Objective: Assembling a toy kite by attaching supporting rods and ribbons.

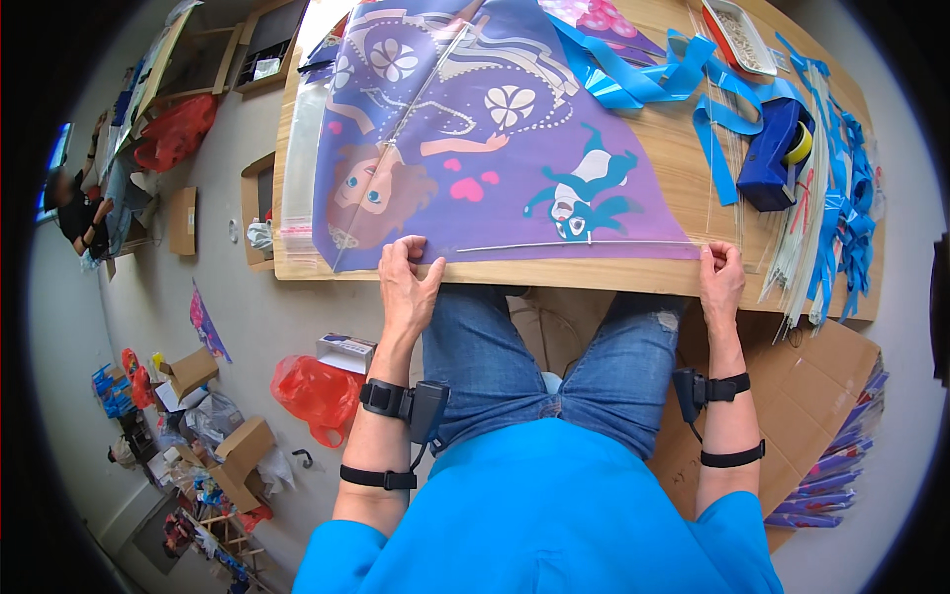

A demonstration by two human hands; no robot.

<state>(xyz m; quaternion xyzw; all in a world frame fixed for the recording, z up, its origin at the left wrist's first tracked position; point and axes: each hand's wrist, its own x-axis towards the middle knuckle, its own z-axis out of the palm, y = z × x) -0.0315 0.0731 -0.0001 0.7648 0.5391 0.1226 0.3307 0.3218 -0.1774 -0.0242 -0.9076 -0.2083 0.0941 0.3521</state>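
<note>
A purple kite sail (pixel 495 203), printed with a cartoon figure, hearts and a blue rabbit, lies on the wooden table with its lower edge toward me. A thin white rod (pixel 534 245) runs along that near edge, and a dark spine rod (pixel 404 124) crosses the sail slantwise. My left hand (pixel 408 282) rests at the near edge, fingers bent and thumb apart from them. At the sail's right corner, by the rod's end, my right hand (pixel 722 277) pinches the edge with curled fingers. What lies beneath its fingertips is hidden.
Blue ribbon (pixel 643 84), a blue tape dispenser (pixel 777 153) and a red-rimmed white tray (pixel 740 38) stand on the table (pixel 683 163). Bundled clear rods (pixel 797 233) lie at right. A cardboard sheet (pixel 802 396) and a red bag (pixel 317 396) lie below. Another person (pixel 84 213) is far left.
</note>
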